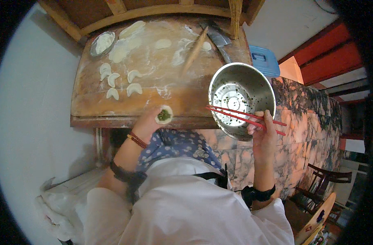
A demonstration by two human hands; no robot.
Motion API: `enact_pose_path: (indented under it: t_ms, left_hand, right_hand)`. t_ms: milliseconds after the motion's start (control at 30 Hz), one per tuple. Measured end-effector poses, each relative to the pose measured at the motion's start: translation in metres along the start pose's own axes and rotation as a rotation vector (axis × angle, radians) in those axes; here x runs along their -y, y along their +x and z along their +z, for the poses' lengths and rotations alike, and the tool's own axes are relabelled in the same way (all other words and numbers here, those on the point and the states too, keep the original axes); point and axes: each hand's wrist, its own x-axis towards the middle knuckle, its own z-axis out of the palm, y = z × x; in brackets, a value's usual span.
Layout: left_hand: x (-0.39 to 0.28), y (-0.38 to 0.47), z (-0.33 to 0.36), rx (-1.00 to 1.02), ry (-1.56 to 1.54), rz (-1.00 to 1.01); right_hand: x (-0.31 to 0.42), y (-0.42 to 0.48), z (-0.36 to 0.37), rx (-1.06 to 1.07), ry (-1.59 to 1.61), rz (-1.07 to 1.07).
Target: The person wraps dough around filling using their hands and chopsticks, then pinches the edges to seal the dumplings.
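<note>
In my left hand lies a round dough wrapper with chopped green filling in its middle, held over the table's front edge. My right hand grips a pair of red chopsticks above a steel bowl. Bits of dark green filling cling to the bowl's inner wall and bottom. Several folded dumplings rest on the floured wooden table at the left. Behind them are flat dough pieces and a rolling pin.
A dish of flour stands at the table's back left. A cleaver lies at the back right, beside a small dough piece. Past the right edge is a blue plastic box. A wooden chair stands at lower right.
</note>
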Motion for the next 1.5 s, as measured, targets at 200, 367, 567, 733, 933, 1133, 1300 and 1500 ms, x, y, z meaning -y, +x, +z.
enact_pose_path:
  t_ms: [200, 367, 567, 733, 933, 1133, 1300, 1500]
  left_hand:
    - [-0.040, 0.024, -0.013, -0.195, -0.542, -0.377]
    - [-0.027, 0.059, -0.023, -0.173, 0.321, -0.134]
    - [-0.064, 0.079, -0.024, -0.415, 0.499, 0.023]
    - [-0.117, 0.134, 0.000, -0.009, -0.297, -0.098]
    - [-0.165, 0.208, 0.044, 0.096, 0.134, 0.051]
    - [-0.164, 0.198, 0.036, 0.260, 0.173, -0.047]
    - [-0.154, 0.177, 0.038, 0.575, 0.028, -0.399]
    - [-0.133, 0.165, 0.040, 0.628, -0.130, -0.494]
  right_hand:
    - [0.000, 0.007, -0.019, -0.087, 0.003, -0.004]
    - [0.019, 0.014, -0.019, -0.085, -0.106, -0.110]
    - [0.042, 0.020, -0.050, -0.159, -0.272, -0.141]
    - [0.038, 0.019, -0.085, -0.206, -0.148, -0.033]
    - [0.013, 0.006, -0.086, -0.285, -0.293, -0.128]
    - [0.021, 0.025, -0.090, -0.207, -0.462, -0.128]
    - [0.035, 0.070, -0.106, -0.038, -0.530, -0.123]
    - [0.062, 0.094, -0.076, -0.035, -0.647, -0.243]
